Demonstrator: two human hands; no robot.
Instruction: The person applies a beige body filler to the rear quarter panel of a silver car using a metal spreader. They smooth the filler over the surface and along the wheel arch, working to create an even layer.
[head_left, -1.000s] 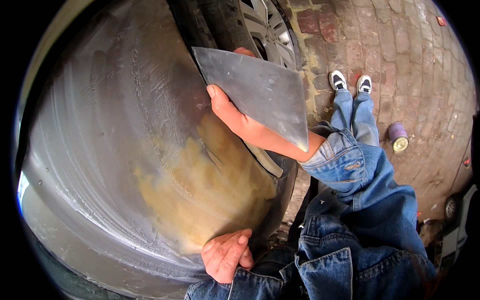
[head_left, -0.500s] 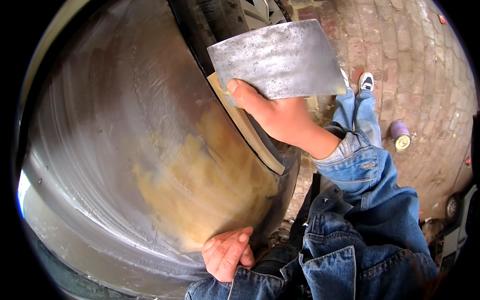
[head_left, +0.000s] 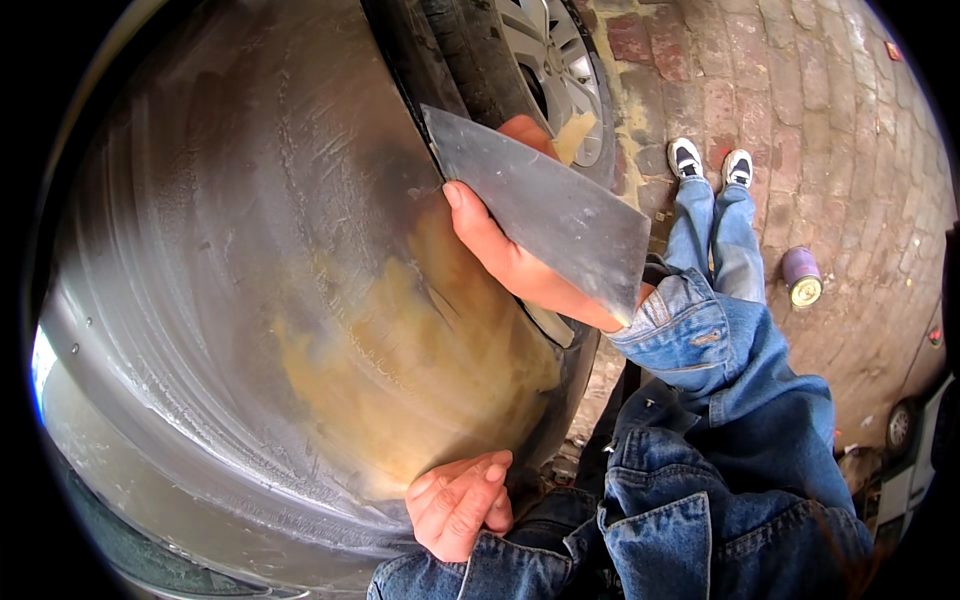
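Note:
A thin grey metal spreader plate (head_left: 545,205) is gripped in my right hand (head_left: 515,265), tilted above the edge of the dark car panel (head_left: 190,250). My thumb lies along the plate's near side, while other fingers show behind its upper edge. A yellowish, smoothed filler patch (head_left: 400,370) spreads over the panel, left of and below that hand. My left hand (head_left: 460,503) rests at the patch's lower edge, its fingers curled closed, with nothing visible in them. Beyond the plate is a pale yellow piece (head_left: 575,137); whether it is attached to anything cannot be told.
A car wheel (head_left: 560,60) sits beyond the panel's edge. On the brick paving (head_left: 800,130) stand two feet in sneakers (head_left: 687,160), and a purple can (head_left: 801,277) lies to their right. Another vehicle (head_left: 910,470) is at the lower right rim.
My right hand has lowered and turned the plate from broad and nearly level to a steep slant, uncovering the wheel and the feet. The left hand stays in place.

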